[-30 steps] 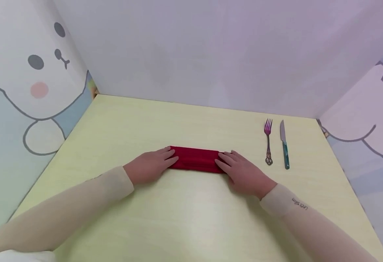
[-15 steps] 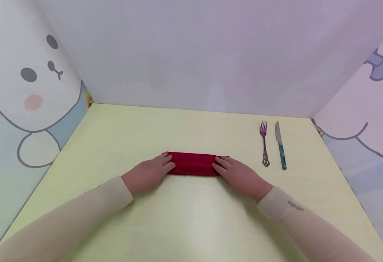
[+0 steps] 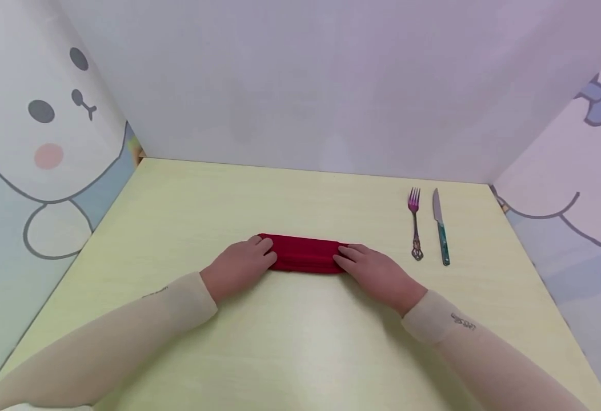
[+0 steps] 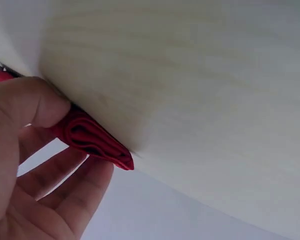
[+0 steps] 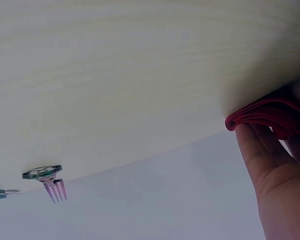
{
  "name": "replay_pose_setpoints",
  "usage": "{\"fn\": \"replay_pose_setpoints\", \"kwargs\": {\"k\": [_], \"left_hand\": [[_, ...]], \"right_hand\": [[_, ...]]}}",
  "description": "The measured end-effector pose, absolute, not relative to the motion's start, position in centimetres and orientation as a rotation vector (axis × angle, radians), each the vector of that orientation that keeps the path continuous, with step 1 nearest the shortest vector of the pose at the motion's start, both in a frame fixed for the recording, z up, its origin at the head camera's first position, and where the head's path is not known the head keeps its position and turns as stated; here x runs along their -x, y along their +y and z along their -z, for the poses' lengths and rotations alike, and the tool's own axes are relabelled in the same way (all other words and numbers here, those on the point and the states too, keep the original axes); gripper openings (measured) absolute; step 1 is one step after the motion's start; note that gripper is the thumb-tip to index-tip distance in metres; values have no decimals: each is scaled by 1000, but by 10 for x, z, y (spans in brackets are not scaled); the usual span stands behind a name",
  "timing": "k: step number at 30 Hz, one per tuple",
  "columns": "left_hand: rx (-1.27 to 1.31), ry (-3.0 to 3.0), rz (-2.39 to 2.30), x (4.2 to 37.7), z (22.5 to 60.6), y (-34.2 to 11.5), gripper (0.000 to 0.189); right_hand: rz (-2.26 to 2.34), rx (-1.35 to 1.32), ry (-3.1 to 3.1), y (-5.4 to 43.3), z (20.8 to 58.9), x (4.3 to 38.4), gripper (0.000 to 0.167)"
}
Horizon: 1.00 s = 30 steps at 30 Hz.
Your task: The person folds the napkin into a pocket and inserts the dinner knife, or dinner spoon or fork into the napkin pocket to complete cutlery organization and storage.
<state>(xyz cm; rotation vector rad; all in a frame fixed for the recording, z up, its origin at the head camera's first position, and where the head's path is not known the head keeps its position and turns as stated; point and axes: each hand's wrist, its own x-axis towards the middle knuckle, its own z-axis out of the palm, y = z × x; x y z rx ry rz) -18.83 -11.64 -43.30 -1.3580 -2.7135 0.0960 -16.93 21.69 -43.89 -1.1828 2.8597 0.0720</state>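
Observation:
A red cloth (image 3: 304, 254), rolled into a flat strip with layered folds, lies crosswise on the pale wooden table. At its left end my left hand (image 3: 239, 265) grips it, thumb on the near side and fingers over the top. The left wrist view shows the coiled layers of the cloth end (image 4: 92, 137) between thumb and fingers. My right hand (image 3: 377, 274) holds the opposite end the same way. In the right wrist view, fingers lie over the folded cloth edge (image 5: 265, 115), and the thumb is only partly visible.
To the right of the cloth lie a fork (image 3: 416, 222) with purplish tines and a knife (image 3: 440, 226) with a green handle, side by side. A pale wall (image 3: 300, 85) rises behind the table (image 3: 203, 194). Printed panels stand left and right.
My left fingers have curled more around the left end of the cloth, and the left hand has turned slightly inward. The right hand stays nearly in place. The head view has shifted a little.

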Motion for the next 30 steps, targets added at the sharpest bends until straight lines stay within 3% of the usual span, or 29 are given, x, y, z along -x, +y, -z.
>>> {"fn": "replay_pose_setpoints", "kwargs": {"k": [11, 15, 24, 30], "left_hand": [[1373, -2769, -176, 193, 427, -112, 23], [1231, -2969, 115, 194, 421, -114, 21], [793, -3218, 1082, 212, 412, -122, 39], [569, -3253, 1332, 230, 420, -126, 28]], "right_hand": [[71, 1054, 2861, 219, 432, 168, 44], [315, 944, 2861, 223, 427, 169, 36], [889, 449, 2679, 234, 421, 182, 21], [860, 261, 2663, 232, 428, 190, 22]]}}
